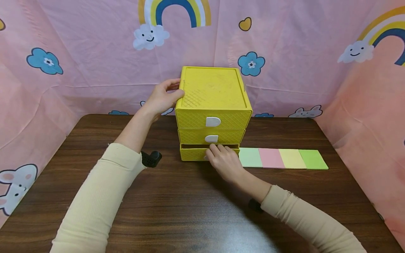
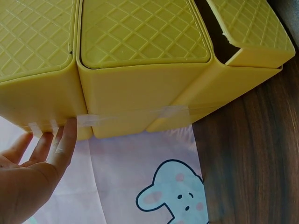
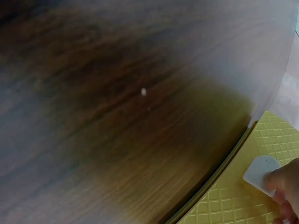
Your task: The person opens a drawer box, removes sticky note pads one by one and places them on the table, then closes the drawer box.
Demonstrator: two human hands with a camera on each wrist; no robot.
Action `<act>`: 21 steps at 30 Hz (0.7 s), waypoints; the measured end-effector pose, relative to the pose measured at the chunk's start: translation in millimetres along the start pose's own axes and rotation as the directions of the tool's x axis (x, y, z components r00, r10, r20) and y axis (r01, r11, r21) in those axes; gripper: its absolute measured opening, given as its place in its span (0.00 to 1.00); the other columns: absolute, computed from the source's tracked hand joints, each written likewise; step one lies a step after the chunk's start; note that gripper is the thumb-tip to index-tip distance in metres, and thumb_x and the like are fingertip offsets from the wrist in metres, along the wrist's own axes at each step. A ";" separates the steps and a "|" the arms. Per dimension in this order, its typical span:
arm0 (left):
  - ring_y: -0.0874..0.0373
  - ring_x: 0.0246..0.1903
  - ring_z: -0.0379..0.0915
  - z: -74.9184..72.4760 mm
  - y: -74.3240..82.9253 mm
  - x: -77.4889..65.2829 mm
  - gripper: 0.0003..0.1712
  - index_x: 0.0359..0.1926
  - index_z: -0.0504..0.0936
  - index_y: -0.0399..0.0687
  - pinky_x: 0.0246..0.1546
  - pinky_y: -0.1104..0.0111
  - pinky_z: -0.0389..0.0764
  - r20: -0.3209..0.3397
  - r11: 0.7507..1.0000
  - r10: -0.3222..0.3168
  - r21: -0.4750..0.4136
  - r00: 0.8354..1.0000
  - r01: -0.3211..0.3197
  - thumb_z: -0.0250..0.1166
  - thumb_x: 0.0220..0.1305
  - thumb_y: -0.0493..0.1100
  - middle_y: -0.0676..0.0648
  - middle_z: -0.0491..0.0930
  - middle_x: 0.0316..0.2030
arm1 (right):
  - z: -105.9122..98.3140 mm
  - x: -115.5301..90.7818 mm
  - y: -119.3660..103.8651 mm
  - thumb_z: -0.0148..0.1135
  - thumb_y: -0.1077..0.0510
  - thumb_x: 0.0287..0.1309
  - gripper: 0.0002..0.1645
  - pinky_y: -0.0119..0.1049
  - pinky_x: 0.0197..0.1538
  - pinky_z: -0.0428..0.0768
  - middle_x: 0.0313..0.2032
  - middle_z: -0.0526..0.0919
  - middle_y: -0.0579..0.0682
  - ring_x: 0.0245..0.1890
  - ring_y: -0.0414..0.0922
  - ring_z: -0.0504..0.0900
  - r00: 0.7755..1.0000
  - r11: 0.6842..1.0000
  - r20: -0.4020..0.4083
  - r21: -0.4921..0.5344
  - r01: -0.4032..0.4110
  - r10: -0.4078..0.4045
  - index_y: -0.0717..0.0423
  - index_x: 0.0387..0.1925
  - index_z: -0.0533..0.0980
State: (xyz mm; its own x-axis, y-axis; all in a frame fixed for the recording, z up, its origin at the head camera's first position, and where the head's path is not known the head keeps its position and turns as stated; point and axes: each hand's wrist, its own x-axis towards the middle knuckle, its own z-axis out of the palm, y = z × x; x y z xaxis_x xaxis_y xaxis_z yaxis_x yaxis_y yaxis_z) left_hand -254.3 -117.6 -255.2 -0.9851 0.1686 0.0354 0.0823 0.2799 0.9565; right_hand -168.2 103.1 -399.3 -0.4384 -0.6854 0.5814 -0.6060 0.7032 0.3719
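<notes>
A yellow drawer cabinet (image 1: 212, 88) with three stacked drawers stands at the back of the table. Its bottom drawer (image 1: 192, 154) is pulled out a little, leaving a dark gap behind the front, also seen in the left wrist view. My left hand (image 1: 164, 96) rests against the cabinet's left side, thumb at the top edge. In the left wrist view its fingers (image 2: 67, 144) lie fairly straight on the side wall. My right hand (image 1: 225, 162) pinches the bottom drawer's front at its white handle (image 3: 259, 173), the thumb pressing on the handle.
To the cabinet's right, a strip of mint, pink, yellow and green squares (image 1: 272, 158) lies flat on the dark wooden table (image 1: 177, 211). A pink cloth (image 1: 104, 45) with printed rainbows and rabbits hangs behind and at the sides. Clear tape (image 2: 173, 111) runs along the cabinet's side.
</notes>
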 end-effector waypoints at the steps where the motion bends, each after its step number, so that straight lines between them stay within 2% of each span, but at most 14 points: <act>1: 0.52 0.52 0.71 0.0 -0.1 0.1 0.32 0.68 0.59 0.49 0.44 0.66 0.80 -0.001 1.000 0.000 -0.001 1.000 0.000 0.54 0.63 0.41 0.45 0.62 0.63 | 0.9 0.2 0.0 0.56 0.55 0.60 0.12 0.32 0.19 0.67 0.24 0.71 0.48 0.20 0.45 0.71 1.000 1.000 -0.006 -0.007 -0.001 0.001 0.57 0.24 0.71; 8: 0.52 0.52 0.71 -0.2 0.0 -1.0 0.32 0.68 0.59 0.50 0.45 0.65 0.80 -0.005 1.000 -0.005 0.007 1.000 0.005 0.53 0.63 0.41 0.45 0.62 0.63 | 5.4 2.3 0.7 0.58 0.54 0.59 0.12 0.32 0.18 0.67 0.24 0.71 0.48 0.19 0.44 0.71 1.000 0.999 -0.019 -0.043 -0.007 0.006 0.56 0.23 0.72; 15: 0.51 0.53 0.70 -0.2 0.8 -3.1 0.32 0.68 0.58 0.49 0.46 0.65 0.79 -0.007 1.000 -0.003 0.013 1.000 0.003 0.53 0.63 0.42 0.44 0.62 0.63 | 7.7 3.0 1.3 0.45 0.58 0.65 0.16 0.31 0.16 0.67 0.23 0.71 0.48 0.18 0.43 0.70 1.000 0.996 -0.014 -0.090 0.013 -0.014 0.55 0.22 0.70; 21: 0.51 0.52 0.71 -0.4 0.8 -3.2 0.32 0.68 0.59 0.49 0.45 0.65 0.79 -0.007 1.000 0.004 0.013 1.000 -0.004 0.53 0.64 0.42 0.44 0.62 0.63 | 9.3 4.9 1.7 0.36 0.65 0.65 0.19 0.30 0.13 0.65 0.23 0.70 0.47 0.16 0.42 0.70 1.000 0.992 -0.020 -0.124 0.015 -0.018 0.54 0.21 0.68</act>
State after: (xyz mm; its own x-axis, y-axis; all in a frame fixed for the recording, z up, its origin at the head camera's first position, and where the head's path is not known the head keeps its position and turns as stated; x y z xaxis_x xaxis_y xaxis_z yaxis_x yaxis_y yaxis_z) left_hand -251.2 -118.3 -254.3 -0.9857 0.1634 0.0414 0.0884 0.2915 0.9525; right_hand -177.5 99.2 -402.6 -0.4140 -0.6941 0.5890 -0.5255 0.7105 0.4679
